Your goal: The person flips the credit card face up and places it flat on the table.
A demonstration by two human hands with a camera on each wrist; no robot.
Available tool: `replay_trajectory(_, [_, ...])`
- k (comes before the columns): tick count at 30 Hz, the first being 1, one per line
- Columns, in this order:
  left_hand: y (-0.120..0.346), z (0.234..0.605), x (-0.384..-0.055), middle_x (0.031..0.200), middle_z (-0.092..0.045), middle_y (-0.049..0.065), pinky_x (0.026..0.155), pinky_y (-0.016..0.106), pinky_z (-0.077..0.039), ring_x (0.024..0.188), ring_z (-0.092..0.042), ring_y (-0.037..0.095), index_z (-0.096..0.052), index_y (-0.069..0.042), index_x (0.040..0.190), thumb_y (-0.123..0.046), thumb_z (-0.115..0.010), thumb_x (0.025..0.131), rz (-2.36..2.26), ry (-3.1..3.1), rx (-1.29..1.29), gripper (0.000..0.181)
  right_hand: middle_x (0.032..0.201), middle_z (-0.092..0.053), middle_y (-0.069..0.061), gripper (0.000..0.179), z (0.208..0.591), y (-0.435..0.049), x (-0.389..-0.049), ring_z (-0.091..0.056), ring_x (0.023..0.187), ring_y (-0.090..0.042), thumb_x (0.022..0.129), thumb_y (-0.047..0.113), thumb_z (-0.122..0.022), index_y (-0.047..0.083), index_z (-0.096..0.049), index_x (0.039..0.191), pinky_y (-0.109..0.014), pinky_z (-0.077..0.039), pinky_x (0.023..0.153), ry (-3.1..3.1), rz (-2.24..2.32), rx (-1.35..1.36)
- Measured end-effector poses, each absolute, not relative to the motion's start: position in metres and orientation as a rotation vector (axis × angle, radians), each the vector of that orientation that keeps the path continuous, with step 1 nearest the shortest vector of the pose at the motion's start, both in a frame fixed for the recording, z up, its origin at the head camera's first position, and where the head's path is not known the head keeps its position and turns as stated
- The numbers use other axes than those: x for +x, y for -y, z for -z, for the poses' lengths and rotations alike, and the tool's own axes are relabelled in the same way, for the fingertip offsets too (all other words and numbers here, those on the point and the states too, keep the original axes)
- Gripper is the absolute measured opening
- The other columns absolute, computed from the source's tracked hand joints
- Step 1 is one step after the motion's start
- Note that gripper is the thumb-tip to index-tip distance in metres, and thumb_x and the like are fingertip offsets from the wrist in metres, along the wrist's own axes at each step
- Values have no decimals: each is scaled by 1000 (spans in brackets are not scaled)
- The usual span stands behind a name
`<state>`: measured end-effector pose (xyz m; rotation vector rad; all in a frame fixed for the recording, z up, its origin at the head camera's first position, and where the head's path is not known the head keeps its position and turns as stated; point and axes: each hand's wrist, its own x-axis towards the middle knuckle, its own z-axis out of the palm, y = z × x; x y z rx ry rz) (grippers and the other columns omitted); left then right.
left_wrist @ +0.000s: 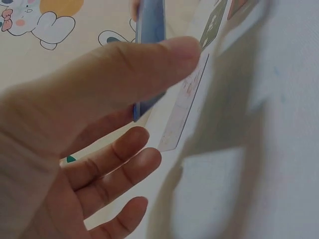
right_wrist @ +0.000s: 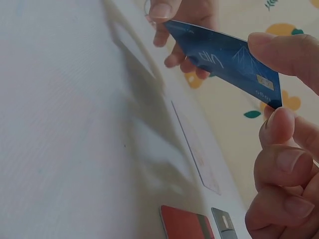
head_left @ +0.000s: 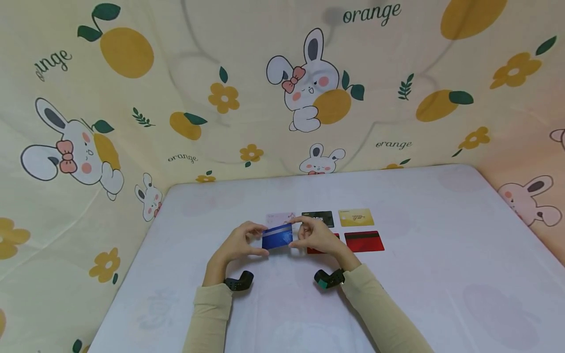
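Observation:
A blue bank card point(head_left: 277, 236) is held up over the table between both hands. At its left end, my left hand point(head_left: 242, 241) pinches it with thumb and forefinger, the other fingers loosely bent below in the left wrist view. My right hand point(head_left: 317, 235) pinches the opposite end by its corners. The head view shows a pale stripe along the card's upper part. In the right wrist view, the card's other face point(right_wrist: 224, 59) shows VIP lettering and a chip. Behind the card lies a pale pink card point(head_left: 280, 216), partly covered.
A black card point(head_left: 325, 217) and a gold card point(head_left: 356, 217) lie in the back row. Nearer are a red card point(head_left: 314, 250), mostly hidden by the right hand, and a striped red card point(head_left: 365, 244). A patterned cloth point(head_left: 265, 98) hangs behind the white table point(head_left: 419, 284).

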<state>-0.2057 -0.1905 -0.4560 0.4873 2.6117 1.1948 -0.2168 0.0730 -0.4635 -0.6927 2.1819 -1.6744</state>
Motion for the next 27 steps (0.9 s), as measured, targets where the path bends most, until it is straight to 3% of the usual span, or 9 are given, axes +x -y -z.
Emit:
replay_trajectory(15, [180,447,-204,136,-57,14,106,52,-42,129,-50,33,-55,-4,133,-21,-86,70,-1218,-2623,561,72,67,-52,5,58,462,-73,-216,-41,50,-1,76,5,-78,-1,-55,129,-17,-34,50,-2223,1657,-689])
replay_trajectory(27, [169,442,-200,138,-57,14,107,52,-42,131,-51,33,-53,-2,134,-21,-86,70,-1237,-2669,701,74,68,-52,3,57,460,-68,-212,-42,52,-2,74,8,-80,2,-58,126,-17,-35,51,-2282,1624,-685])
